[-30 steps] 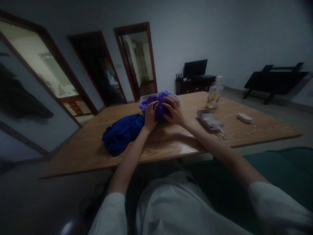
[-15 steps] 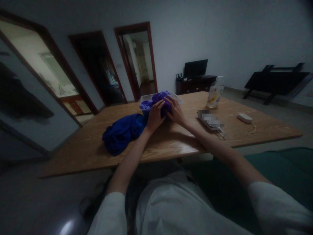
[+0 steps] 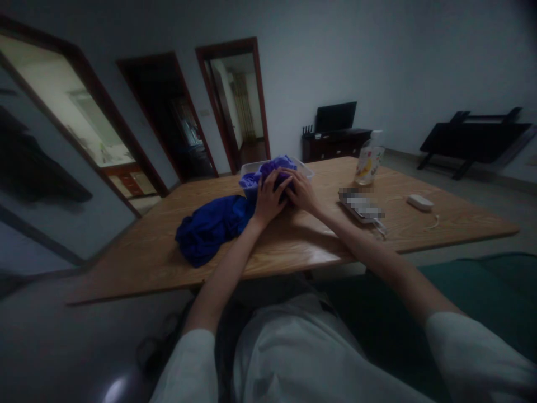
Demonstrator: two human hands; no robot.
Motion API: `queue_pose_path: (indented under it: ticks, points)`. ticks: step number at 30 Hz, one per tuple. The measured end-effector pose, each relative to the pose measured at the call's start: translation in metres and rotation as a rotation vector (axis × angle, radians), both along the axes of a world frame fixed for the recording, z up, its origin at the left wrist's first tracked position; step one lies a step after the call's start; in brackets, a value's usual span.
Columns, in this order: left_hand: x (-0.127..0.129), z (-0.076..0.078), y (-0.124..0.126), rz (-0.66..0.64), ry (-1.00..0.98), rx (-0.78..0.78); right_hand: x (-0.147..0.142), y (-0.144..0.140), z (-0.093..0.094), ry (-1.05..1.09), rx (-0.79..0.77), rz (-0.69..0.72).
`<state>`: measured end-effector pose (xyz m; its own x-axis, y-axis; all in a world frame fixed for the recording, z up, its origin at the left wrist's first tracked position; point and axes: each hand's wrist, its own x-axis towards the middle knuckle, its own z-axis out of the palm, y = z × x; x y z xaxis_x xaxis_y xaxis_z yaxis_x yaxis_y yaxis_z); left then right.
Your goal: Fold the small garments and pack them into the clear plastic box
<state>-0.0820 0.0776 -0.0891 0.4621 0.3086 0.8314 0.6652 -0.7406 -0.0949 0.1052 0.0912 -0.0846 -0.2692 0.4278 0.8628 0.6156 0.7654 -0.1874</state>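
A bunched purple cloth (image 3: 287,162) lies in a whitish plastic basket (image 3: 308,169) on the wooden table. My left hand (image 3: 269,196) rests on the near side of this cloth, fingers stretched out and spread. Close beside it, my right hand (image 3: 301,190) lies over the cloth with fingers extended, their tips almost meeting those of the left. Both palms face down, so the cloth under them is hidden. Left of the basket, a crumpled dark blue cloth (image 3: 210,226) lies on the tabletop, near my left wrist.
On the right of the table (image 3: 310,246) stand a clear bottle (image 3: 368,163) with a printed pattern, a blurred-out flat item (image 3: 361,207) with a white cable, and a small white case (image 3: 420,202) with a cord. A green seat (image 3: 474,296) is at the near right.
My left hand has shifted slightly right and its fingers have spread. My right fingers have drawn closer to the left hand. Basket and blue cloth stay in place.
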Motion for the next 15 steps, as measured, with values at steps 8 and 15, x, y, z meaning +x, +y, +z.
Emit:
queue_pose_path:
  ticks: [8,15]
  points:
    - [-0.006,-0.001,0.009,0.029,-0.072,-0.037,-0.001,-0.007,0.001,-0.054,0.043,-0.007]
    - [-0.009,0.001,0.012,0.051,-0.139,-0.056,0.0,-0.016,0.002,-0.147,0.111,0.009]
